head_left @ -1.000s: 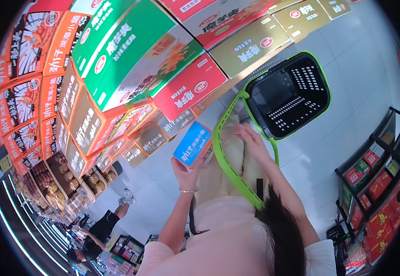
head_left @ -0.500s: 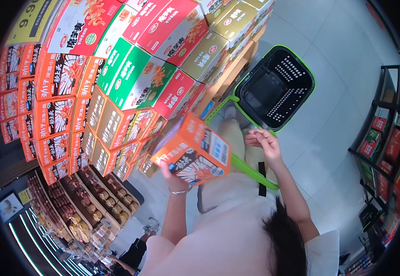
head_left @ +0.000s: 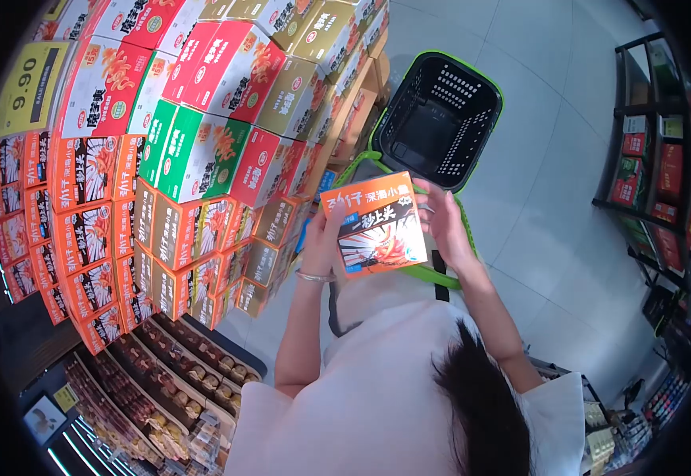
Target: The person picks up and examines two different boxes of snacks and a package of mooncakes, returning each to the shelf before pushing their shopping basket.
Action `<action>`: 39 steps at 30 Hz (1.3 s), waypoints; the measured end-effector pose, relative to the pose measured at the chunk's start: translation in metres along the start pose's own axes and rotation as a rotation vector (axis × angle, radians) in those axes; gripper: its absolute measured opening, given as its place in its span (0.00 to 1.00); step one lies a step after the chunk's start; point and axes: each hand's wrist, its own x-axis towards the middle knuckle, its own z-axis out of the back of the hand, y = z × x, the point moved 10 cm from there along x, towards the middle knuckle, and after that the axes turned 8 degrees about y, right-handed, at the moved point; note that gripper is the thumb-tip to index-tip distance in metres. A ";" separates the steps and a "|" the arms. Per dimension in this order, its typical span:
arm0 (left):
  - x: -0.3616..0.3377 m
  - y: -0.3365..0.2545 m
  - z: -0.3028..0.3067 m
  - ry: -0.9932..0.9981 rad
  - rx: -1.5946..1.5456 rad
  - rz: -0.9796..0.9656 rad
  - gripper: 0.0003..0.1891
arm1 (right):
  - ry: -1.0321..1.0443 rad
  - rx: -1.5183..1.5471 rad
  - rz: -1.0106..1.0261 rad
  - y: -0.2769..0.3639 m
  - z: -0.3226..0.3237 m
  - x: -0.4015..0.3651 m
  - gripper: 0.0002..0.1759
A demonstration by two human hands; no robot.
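Note:
In the head view, an orange snack box [head_left: 381,226] with a black-and-white front is held before my body, its printed front facing up. My left hand [head_left: 328,238], a bracelet at its wrist, is closed around the box's left side. Against the right edge is my right hand [head_left: 447,226], its fingers bent at the upper right corner and partly hidden behind it. Below the box, the green handle [head_left: 433,275] of a shopping basket crosses in front of my legs.
The black shopping basket [head_left: 440,119] with a green rim stands on the tiled floor ahead. Stacked snack boxes [head_left: 202,151] fill the left, beside a yellow price sign [head_left: 29,87]. Snack bins [head_left: 163,381] lie lower left. A dark shelf rack [head_left: 619,151] stands at the right.
The orange box has turned so its front faces up and moved right. My right hand has come from free air to its right edge. The view has shifted; the basket appears further left.

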 end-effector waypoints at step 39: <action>0.014 -0.018 -0.035 0.219 0.187 -0.092 0.30 | 0.033 0.221 -0.204 -0.040 -0.011 -0.019 0.45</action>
